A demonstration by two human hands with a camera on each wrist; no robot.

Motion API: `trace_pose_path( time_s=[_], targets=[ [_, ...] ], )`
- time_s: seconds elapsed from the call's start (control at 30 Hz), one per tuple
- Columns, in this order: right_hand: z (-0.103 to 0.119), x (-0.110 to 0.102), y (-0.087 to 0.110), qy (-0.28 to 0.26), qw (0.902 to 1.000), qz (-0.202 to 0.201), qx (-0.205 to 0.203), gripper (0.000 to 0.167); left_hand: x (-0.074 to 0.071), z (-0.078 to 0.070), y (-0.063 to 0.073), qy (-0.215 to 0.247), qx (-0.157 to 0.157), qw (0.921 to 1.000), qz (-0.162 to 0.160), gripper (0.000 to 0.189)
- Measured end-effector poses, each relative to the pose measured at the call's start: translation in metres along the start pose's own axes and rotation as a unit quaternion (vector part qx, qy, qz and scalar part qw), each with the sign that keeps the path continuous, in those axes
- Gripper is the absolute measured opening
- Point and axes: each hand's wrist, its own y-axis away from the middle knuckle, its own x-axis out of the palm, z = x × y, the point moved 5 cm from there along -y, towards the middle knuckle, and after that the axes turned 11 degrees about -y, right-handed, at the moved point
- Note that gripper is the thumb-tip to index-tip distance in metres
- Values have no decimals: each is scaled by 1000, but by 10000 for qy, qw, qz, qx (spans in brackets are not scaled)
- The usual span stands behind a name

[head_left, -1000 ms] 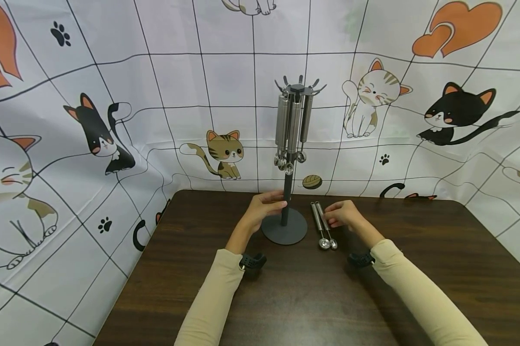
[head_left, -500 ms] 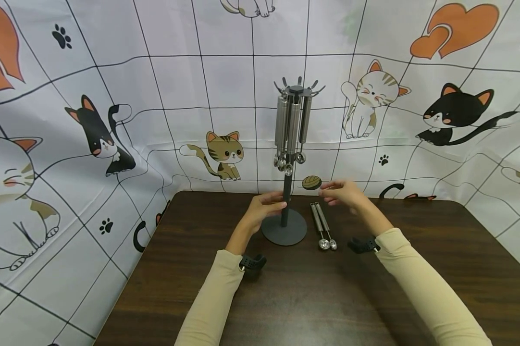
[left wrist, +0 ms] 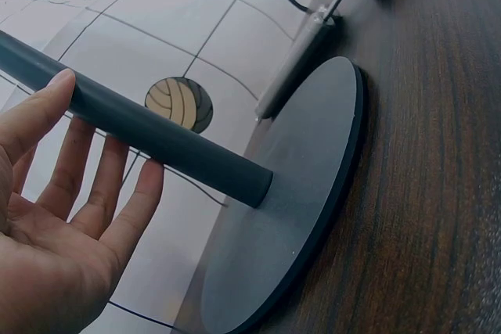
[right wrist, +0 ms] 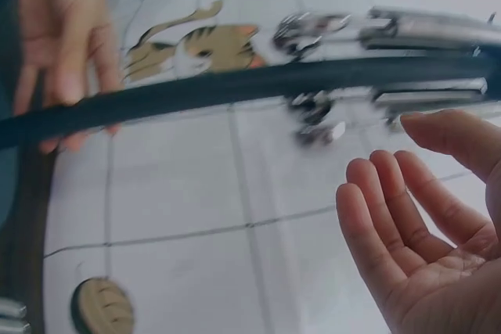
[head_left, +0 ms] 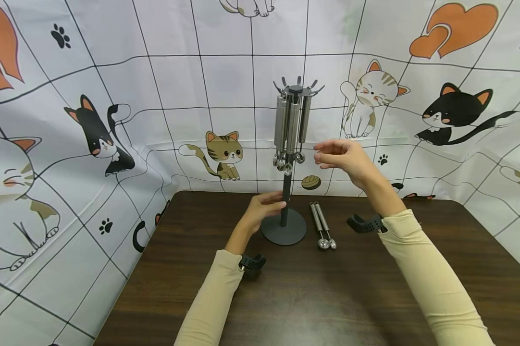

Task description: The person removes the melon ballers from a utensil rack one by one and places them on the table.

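Observation:
A dark grey utensil stand [head_left: 287, 192] stands upright on the table, with several steel utensils [head_left: 292, 125] hanging from its top hooks; they have thick handles and small round ends. My left hand [head_left: 260, 209] holds the pole low down, thumb on one side and fingertips on the other, plain in the left wrist view. Beside the hanging utensils, to the right, my right hand [head_left: 344, 158] is raised with loosely bent fingers and nothing in it. Two steel scoops [head_left: 322, 226] with small round bowls lie side by side right of the stand's round base [left wrist: 297, 185].
A dark brown wooden table [head_left: 286, 298] lies under everything. Behind it hangs a white sheet [head_left: 225, 81] with a grid and cartoon cats, close to the table's back edge. Both wrists wear a black band [head_left: 252, 262].
My right hand has risen from beside the two scoops on the table to the height of the hanging utensils' lower ends. The left hand stays on the pole.

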Motion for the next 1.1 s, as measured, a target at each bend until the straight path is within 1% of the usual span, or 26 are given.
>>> trace_pose_path(
  time_s=[0.13,0.2,0.33,0.5,0.6,0.77,0.97,1.1],
  targets=[
    [18,11,-1,-78,9997,103,-192,24,0,0,0,38,-54,10000,-25,45],
    [25,17,-3,-100,9994,176,-267,26,-1,0,0,45,-57,10000,-22,45],
    [35,26,-6,-215,9987,257,-390,30,-1,1,-1,44,-38,10000,6,45],
    [45,37,-9,-419,9969,285,-601,27,-1,1,0,48,-23,10000,21,45],
    [49,42,-11,-450,9964,261,-663,26,0,1,-1,64,-24,10000,12,45],
    [52,47,-13,-371,9970,174,-652,29,1,0,0,89,-20,10000,0,45],
    [52,52,-14,-328,9967,182,-716,32,1,-2,1,111,14,9999,-1,45],
    [52,54,-14,-396,9963,137,-746,29,0,-2,1,114,9,9999,-22,45]
  ],
)
